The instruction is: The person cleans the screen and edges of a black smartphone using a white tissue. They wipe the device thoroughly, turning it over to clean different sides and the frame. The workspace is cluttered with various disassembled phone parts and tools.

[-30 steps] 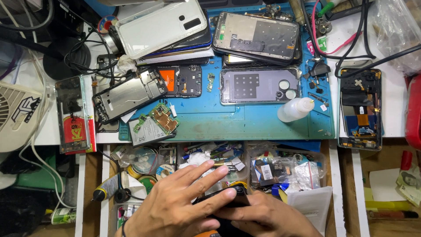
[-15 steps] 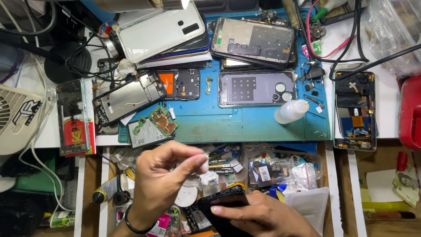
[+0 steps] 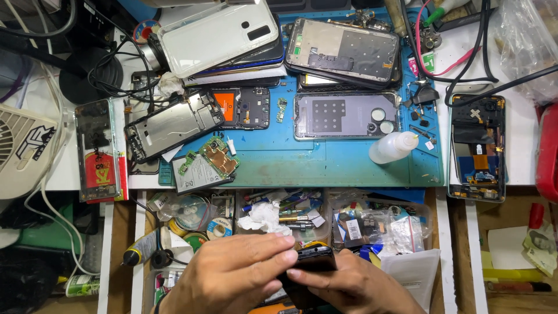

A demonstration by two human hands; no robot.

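The blue work mat (image 3: 325,166) on the desk (image 3: 70,174) serves as landmark. Left of it stands a clear phone case (image 3: 96,148); on its left part lie an opened phone frame (image 3: 171,123) and a green circuit board (image 3: 216,156). Below the mat, over the open drawer (image 3: 279,218), the left hand (image 3: 235,276) curls its fingers onto the top edge of a dark phone (image 3: 311,261), and the right hand (image 3: 354,288) grips that phone from beneath. A white squeeze bottle (image 3: 392,147) lies on the mat's right part.
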